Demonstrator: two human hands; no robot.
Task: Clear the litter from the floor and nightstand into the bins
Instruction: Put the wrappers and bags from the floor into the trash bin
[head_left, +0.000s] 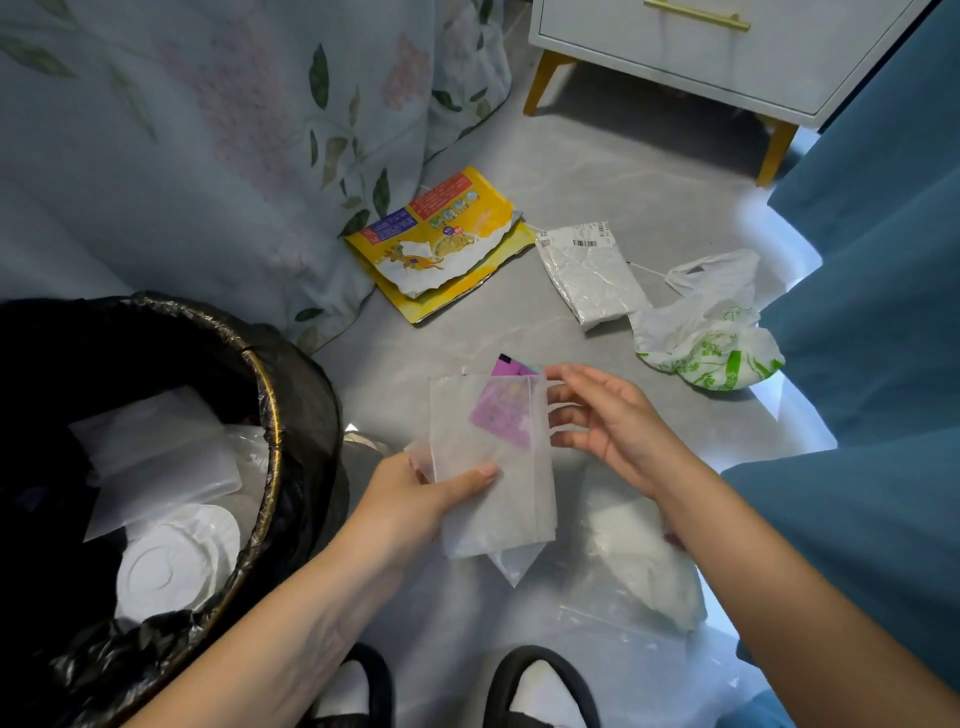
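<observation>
My left hand (415, 493) grips the lower left of a frosted plastic pouch (493, 499) with a purple packet (501, 410) showing through its top. My right hand (608, 415) touches the pouch's upper right edge with fingers spread. The black-lined bin (291, 415) stands to the left, holding white lids and plastic. On the floor lie a torn yellow snack bag (441, 244), a white crumpled mailer (592, 275), a white and green plastic bag (711, 332) and a clear bag with white stuffing (639, 561) under my right forearm.
A floral bedsheet (208, 130) hangs at the left. The white nightstand (701, 52) with gold legs stands at the far end. A blue curtain (872, 312) falls along the right. My slippered feet (540, 686) are at the bottom edge.
</observation>
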